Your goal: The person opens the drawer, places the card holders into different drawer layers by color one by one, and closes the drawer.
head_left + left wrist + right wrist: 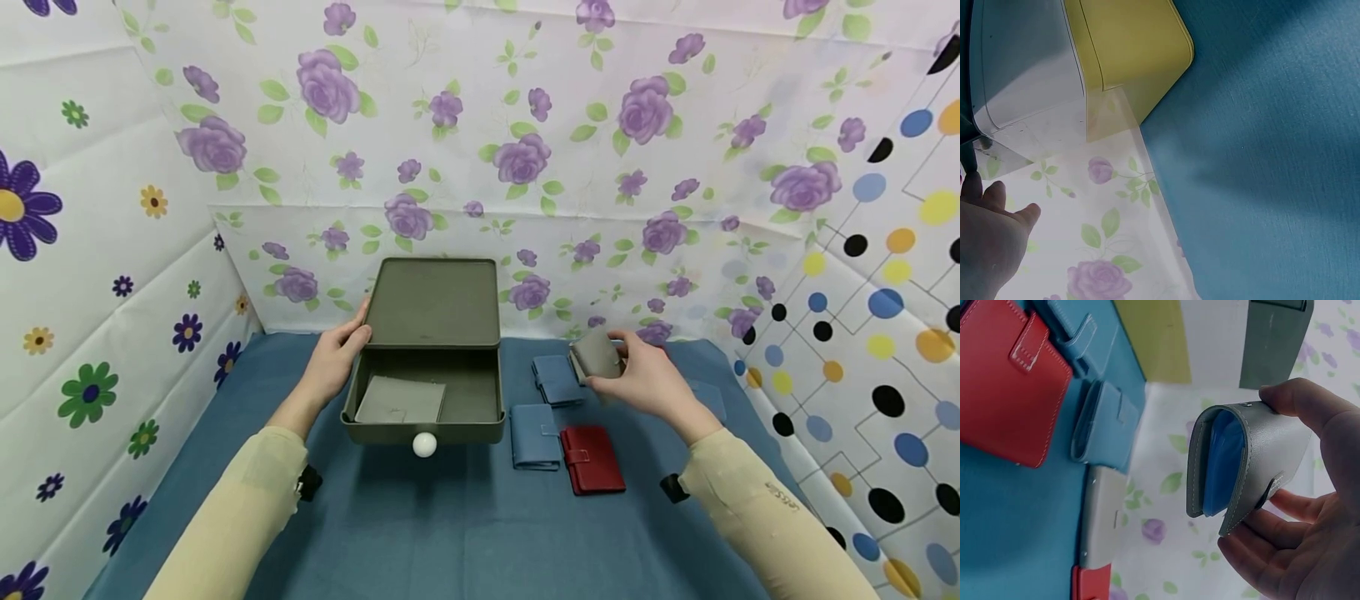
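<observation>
My right hand (651, 379) pinches a grey card holder (597, 355) above the cloth, thumb on one side and fingers on the other. In the right wrist view, blue sleeves show inside this folded card holder (1260, 450). My left hand (334, 358) touches the left side of an olive-green drawer box (435, 302). Its drawer (472, 429), with a white knob (424, 445), stands pulled out. Another grey card holder (405, 400) lies in the drawer's left part. In the left wrist view, the left hand's (991, 237) fingertips reach the box's side.
Right of the box, two blue card holders (536, 437) and a red card holder (592, 460) lie on the blue cloth (465, 533). The right wrist view also shows a pale card holder (1102, 512) and a red piece (1093, 582). Patterned sheets (465, 167) enclose the back and sides.
</observation>
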Action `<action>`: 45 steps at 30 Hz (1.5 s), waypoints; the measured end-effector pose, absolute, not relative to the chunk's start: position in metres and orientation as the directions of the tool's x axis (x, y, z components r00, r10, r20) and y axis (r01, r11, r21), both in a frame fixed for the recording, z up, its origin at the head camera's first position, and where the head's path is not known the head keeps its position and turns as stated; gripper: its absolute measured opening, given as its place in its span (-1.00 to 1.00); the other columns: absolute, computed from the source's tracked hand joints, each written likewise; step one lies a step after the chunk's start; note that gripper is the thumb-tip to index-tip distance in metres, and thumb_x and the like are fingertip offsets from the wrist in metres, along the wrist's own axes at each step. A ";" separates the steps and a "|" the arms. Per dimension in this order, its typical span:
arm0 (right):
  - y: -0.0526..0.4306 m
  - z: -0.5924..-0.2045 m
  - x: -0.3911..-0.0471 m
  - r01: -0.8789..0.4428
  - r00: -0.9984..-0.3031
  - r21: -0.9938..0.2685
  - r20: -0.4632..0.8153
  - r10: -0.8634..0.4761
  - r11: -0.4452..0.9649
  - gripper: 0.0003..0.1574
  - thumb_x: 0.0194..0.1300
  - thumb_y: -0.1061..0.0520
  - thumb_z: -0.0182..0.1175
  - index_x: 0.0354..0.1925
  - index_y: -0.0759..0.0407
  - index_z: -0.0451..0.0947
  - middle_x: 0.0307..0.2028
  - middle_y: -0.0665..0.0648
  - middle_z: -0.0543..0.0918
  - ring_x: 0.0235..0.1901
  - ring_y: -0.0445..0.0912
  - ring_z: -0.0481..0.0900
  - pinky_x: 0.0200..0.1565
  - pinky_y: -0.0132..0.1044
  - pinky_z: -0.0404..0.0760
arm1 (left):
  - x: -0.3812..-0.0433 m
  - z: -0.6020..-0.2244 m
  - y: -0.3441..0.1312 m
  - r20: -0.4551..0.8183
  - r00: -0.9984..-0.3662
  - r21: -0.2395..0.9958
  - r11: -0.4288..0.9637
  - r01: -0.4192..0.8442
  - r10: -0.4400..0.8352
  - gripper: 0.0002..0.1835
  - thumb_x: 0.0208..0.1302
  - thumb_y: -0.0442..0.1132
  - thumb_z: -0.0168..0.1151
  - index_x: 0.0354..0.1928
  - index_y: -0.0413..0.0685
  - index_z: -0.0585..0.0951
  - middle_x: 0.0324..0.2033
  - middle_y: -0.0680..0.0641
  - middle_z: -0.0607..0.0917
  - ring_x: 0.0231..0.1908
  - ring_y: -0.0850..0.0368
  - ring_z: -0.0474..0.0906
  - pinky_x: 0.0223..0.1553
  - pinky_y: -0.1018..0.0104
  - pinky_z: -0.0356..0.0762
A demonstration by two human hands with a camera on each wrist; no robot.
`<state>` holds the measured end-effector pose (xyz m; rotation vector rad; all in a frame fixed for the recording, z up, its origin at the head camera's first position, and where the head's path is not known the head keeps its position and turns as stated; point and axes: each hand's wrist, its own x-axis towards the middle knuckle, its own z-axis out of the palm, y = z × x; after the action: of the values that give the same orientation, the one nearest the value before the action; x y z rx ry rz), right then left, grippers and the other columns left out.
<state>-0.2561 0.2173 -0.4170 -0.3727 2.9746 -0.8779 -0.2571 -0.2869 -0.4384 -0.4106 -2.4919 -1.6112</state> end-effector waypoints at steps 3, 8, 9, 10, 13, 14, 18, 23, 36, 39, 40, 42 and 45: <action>0.213 -0.413 -0.254 -0.238 -0.968 -0.536 0.058 -0.245 0.810 0.20 0.29 -0.24 0.52 0.62 0.22 0.20 0.33 0.45 0.56 0.28 0.33 0.58 0.01 0.22 0.72 | -0.256 -0.439 -0.287 0.266 -0.952 0.873 0.381 0.305 0.152 -0.38 0.77 -0.05 -0.08 0.70 0.01 0.11 0.68 0.05 0.08 0.65 -0.06 -0.02 0.59 -0.14 0.07; 0.205 -0.405 -0.252 -0.273 -0.958 -0.544 0.080 -0.275 0.793 0.22 0.26 -0.29 0.53 0.61 0.20 0.23 0.34 0.41 0.56 0.30 0.32 0.57 0.00 0.19 0.74 | -0.256 -0.439 -0.287 0.262 -0.954 0.873 0.385 0.300 0.148 -0.37 0.77 -0.02 -0.08 0.70 0.01 0.10 0.68 0.06 0.08 0.65 -0.06 -0.02 0.59 -0.14 0.07; 0.203 -0.403 -0.251 -0.282 -0.956 -0.547 0.087 -0.282 0.788 0.22 0.26 -0.29 0.53 0.61 0.20 0.23 0.33 0.40 0.57 0.29 0.32 0.57 -0.01 0.19 0.74 | -0.256 -0.438 -0.287 0.262 -0.954 0.873 0.385 0.299 0.146 -0.37 0.77 -0.03 -0.07 0.70 0.00 0.10 0.68 0.06 0.08 0.65 -0.06 -0.02 0.59 -0.13 0.07; 0.201 -0.401 -0.251 -0.292 -0.953 -0.549 0.094 -0.289 0.784 0.22 0.26 -0.29 0.53 0.61 0.20 0.23 0.33 0.40 0.57 0.29 0.32 0.57 -0.01 0.18 0.75 | -0.256 -0.438 -0.287 0.261 -0.954 0.873 0.386 0.298 0.145 -0.37 0.76 -0.03 -0.07 0.70 -0.01 0.10 0.67 0.05 0.08 0.65 -0.07 -0.02 0.59 -0.14 0.07; 0.195 -0.395 -0.248 -0.317 -0.945 -0.549 0.113 -0.307 0.774 0.20 0.26 -0.27 0.54 0.60 0.19 0.24 0.33 0.37 0.57 0.29 0.30 0.58 -0.03 0.15 0.75 | -0.257 -0.437 -0.288 0.260 -0.955 0.876 0.381 0.295 0.141 -0.37 0.76 -0.06 -0.04 0.69 -0.07 0.12 0.67 0.01 0.10 0.65 -0.09 -0.01 0.58 -0.14 0.08; 0.193 -0.393 -0.247 -0.323 -0.943 -0.548 0.117 -0.311 0.772 0.19 0.26 -0.26 0.54 0.60 0.18 0.24 0.33 0.37 0.58 0.28 0.29 0.59 -0.04 0.13 0.75 | -0.256 -0.436 -0.288 0.260 -0.956 0.877 0.381 0.294 0.139 -0.37 0.75 -0.07 -0.03 0.69 -0.09 0.12 0.67 0.00 0.11 0.65 -0.10 0.00 0.58 -0.15 0.08; 0.182 -0.385 -0.242 -0.354 -0.933 -0.543 0.141 -0.332 0.762 0.17 0.25 -0.25 0.54 0.60 0.13 0.26 0.28 0.33 0.61 0.14 0.22 0.66 -0.10 0.06 0.76 | -0.255 -0.434 -0.288 0.253 -0.959 0.876 0.388 0.285 0.132 -0.37 0.74 -0.09 0.00 0.68 -0.12 0.15 0.65 -0.03 0.14 0.64 -0.11 0.01 0.58 -0.15 0.08; 0.168 -0.375 -0.237 -0.394 -0.917 -0.540 0.173 -0.361 0.743 0.16 0.22 -0.23 0.57 0.60 0.07 0.27 0.28 0.26 0.62 0.05 0.13 0.68 -0.13 0.02 0.76 | -0.256 -0.434 -0.289 0.248 -0.959 0.876 0.391 0.281 0.135 -0.36 0.74 -0.09 0.00 0.68 -0.10 0.14 0.66 -0.04 0.12 0.64 -0.12 0.00 0.58 -0.16 0.08; 0.149 -0.360 -0.233 -0.477 -0.876 -0.515 0.220 -0.428 0.712 0.15 0.22 -0.22 0.58 0.62 0.03 0.33 0.35 0.19 0.59 0.14 0.07 0.63 -0.10 0.02 0.75 | -0.259 -0.438 -0.289 0.274 -0.951 0.868 0.389 0.309 0.144 -0.36 0.75 -0.07 -0.02 0.68 -0.11 0.12 0.66 -0.03 0.13 0.65 -0.09 -0.01 0.59 -0.13 0.05; 0.143 -0.355 -0.231 -0.509 -0.858 -0.508 0.236 -0.456 0.695 0.15 0.23 -0.21 0.58 0.63 0.01 0.33 0.37 0.17 0.58 0.14 0.05 0.62 -0.09 0.00 0.73 | -0.259 -0.438 -0.289 0.278 -0.950 0.865 0.393 0.312 0.142 -0.36 0.75 -0.07 -0.02 0.68 -0.13 0.13 0.66 -0.04 0.13 0.65 -0.11 -0.01 0.58 -0.15 0.05; 0.140 -0.353 -0.231 -0.518 -0.853 -0.504 0.240 -0.464 0.691 0.15 0.23 -0.21 0.58 0.63 0.00 0.33 0.37 0.16 0.59 0.13 0.05 0.62 -0.10 -0.01 0.73 | -0.259 -0.438 -0.289 0.278 -0.950 0.864 0.395 0.311 0.141 -0.36 0.75 -0.07 -0.02 0.68 -0.13 0.13 0.66 -0.05 0.13 0.65 -0.11 -0.01 0.58 -0.15 0.05; 0.136 -0.350 -0.229 -0.534 -0.843 -0.493 0.247 -0.478 0.687 0.15 0.24 -0.21 0.57 0.64 -0.01 0.32 0.38 0.17 0.58 0.13 0.05 0.61 -0.11 -0.02 0.72 | -0.259 -0.439 -0.289 0.277 -0.951 0.865 0.396 0.309 0.139 -0.35 0.74 -0.07 -0.02 0.68 -0.15 0.14 0.66 -0.05 0.13 0.65 -0.12 -0.01 0.58 -0.15 0.05; 0.129 -0.346 -0.227 -0.557 -0.828 -0.481 0.255 -0.500 0.677 0.15 0.24 -0.21 0.56 0.65 -0.03 0.31 0.39 0.18 0.58 0.16 0.08 0.60 -0.10 -0.01 0.72 | -0.259 -0.439 -0.289 0.272 -0.952 0.867 0.393 0.306 0.140 -0.35 0.74 -0.06 -0.02 0.68 -0.14 0.13 0.66 -0.05 0.12 0.65 -0.12 -0.02 0.59 -0.16 0.04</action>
<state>-0.2267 0.1295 -0.3459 -0.9393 2.9697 -0.9075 -0.2588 -0.2887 -0.4387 -0.4017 -2.4895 -1.5999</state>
